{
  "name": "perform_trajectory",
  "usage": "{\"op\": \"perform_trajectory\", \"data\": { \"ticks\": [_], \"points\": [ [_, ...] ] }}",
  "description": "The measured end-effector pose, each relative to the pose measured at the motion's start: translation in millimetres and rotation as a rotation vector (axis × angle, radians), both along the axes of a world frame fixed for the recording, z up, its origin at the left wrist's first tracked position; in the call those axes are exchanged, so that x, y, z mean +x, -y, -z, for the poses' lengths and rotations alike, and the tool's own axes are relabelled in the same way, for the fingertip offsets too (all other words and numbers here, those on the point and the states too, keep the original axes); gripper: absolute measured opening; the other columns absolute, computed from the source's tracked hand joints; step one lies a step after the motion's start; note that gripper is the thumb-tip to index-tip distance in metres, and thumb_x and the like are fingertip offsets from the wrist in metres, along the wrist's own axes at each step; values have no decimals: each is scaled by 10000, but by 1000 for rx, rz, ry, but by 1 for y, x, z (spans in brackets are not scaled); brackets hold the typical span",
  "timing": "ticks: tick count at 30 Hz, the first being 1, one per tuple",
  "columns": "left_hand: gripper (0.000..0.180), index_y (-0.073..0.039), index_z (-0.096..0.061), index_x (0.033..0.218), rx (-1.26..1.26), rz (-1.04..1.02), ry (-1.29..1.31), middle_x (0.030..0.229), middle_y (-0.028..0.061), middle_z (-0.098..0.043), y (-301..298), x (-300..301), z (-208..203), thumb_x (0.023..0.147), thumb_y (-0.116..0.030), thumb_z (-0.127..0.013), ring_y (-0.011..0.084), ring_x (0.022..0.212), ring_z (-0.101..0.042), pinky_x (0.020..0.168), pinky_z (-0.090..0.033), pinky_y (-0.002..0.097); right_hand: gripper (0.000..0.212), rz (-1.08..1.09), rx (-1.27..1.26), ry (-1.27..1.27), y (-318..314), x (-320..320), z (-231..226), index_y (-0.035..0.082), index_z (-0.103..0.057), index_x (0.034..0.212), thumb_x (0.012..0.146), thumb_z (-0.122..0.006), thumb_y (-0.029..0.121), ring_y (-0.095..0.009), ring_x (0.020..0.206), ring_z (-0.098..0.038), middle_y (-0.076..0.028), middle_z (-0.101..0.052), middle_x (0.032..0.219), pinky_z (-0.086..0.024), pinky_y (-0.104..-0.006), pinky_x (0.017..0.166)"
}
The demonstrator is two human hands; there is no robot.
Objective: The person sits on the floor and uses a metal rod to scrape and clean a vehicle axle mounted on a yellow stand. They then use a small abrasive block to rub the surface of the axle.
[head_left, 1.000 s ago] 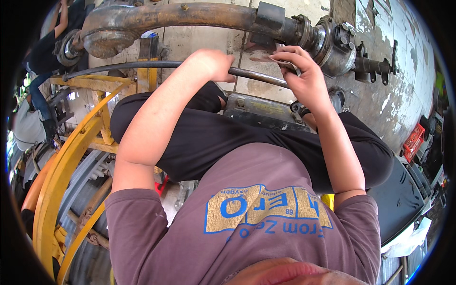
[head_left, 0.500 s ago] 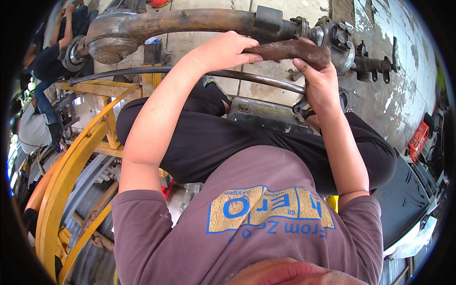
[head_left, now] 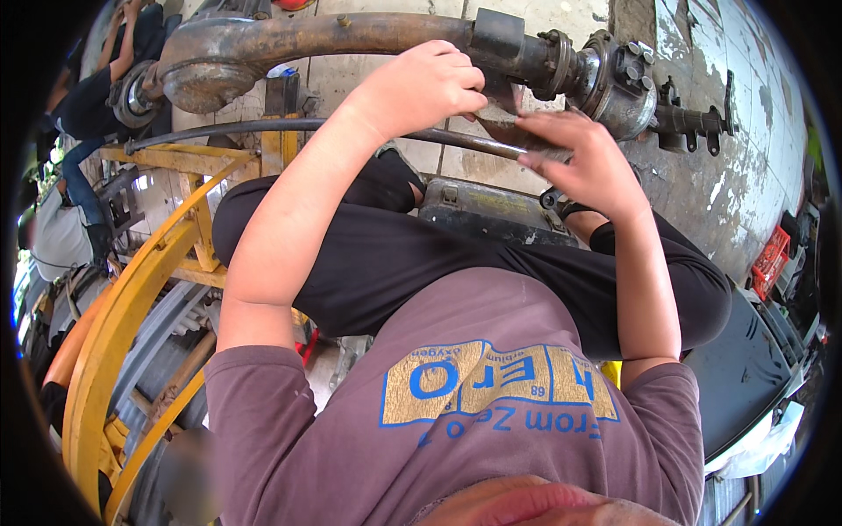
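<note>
I am holding a flat, rusty metal piece (head_left: 517, 131) against the underside of the big rusty axle (head_left: 351, 35), just left of the axle's hub (head_left: 614, 79). My left hand (head_left: 421, 88) is curling over the near end of the piece, fingers bent and closed on it beside the dark clamp block (head_left: 498, 35) on the axle. My right hand (head_left: 588, 162) is lying along the piece with fingers stretched out flat, pressing on it rather than gripping it. A thin dark rod (head_left: 263, 130) is running below the axle and passing under my hands. Beneath the axle, between my knees, a dark metal box (head_left: 482, 210) is sitting on the tiled floor (head_left: 561, 13); I cannot tell what is in it. Left of the axle a yellow steel frame (head_left: 132, 298) is standing. Far right of the axle a red crate (head_left: 770, 259) is sitting, contents unclear.
</note>
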State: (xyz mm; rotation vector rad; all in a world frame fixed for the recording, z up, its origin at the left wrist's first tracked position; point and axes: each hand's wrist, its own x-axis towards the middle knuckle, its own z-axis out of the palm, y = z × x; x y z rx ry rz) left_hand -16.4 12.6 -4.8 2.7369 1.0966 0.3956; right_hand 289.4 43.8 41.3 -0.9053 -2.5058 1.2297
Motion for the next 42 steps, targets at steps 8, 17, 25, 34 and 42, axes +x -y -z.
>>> {"op": "perform_trajectory", "data": {
  "ticks": [8, 17, 25, 34, 42],
  "points": [
    [214, -157, -822, 1100, 159, -54, -11, 1206, 2, -819, 17, 25, 11, 889, -171, -790, 228, 1206, -753, 1252, -499, 454, 733, 22, -25, 100, 41, -14, 16, 64, -542, 1647, 983, -816, 210, -453, 1356, -672, -244, -638, 1586, -569, -506, 1120],
    [664, -80, -823, 1291, -608, -226, -294, 1161, 131, -838, 8, 3, -23, 784, -483, -969, 345, 1145, -787, 1025, -618, 477, 805, -173, 184, 389, 54, -22, 26, 136, -531, 1677, 898, -669, -16, -370, 1164, -719, -73, -510, 1757, -623, -470, 1019],
    [425, -95, -818, 1235, -965, -258, -624, 1143, 171, -832, 20, 7, 4, 972, -429, -834, 376, 1124, -794, 1003, -629, 515, 716, -174, 150, 409, 65, -43, 36, 110, -555, 1645, 940, -683, 119, -373, 947, -803, -89, -574, 1704, -665, -510, 858],
    [387, -76, -805, 1242, -1039, -291, -591, 1221, 179, -823, 21, 12, 3, 1050, -407, -751, 378, 1186, -777, 1028, -620, 518, 587, -234, 179, 467, 64, -46, 26, 46, -576, 1600, 1028, -640, 162, -379, 954, -822, -157, -599, 1666, -673, -498, 816],
    [394, -69, -788, 1230, -1038, -280, -594, 1226, 198, -812, 21, 10, 2, 1058, -421, -744, 390, 1185, -770, 1029, -614, 531, 555, -169, 196, 475, 65, -58, 41, 64, -599, 1599, 1107, -629, 318, -370, 1017, -830, -141, -591, 1685, -681, -478, 832]
  ]
}}
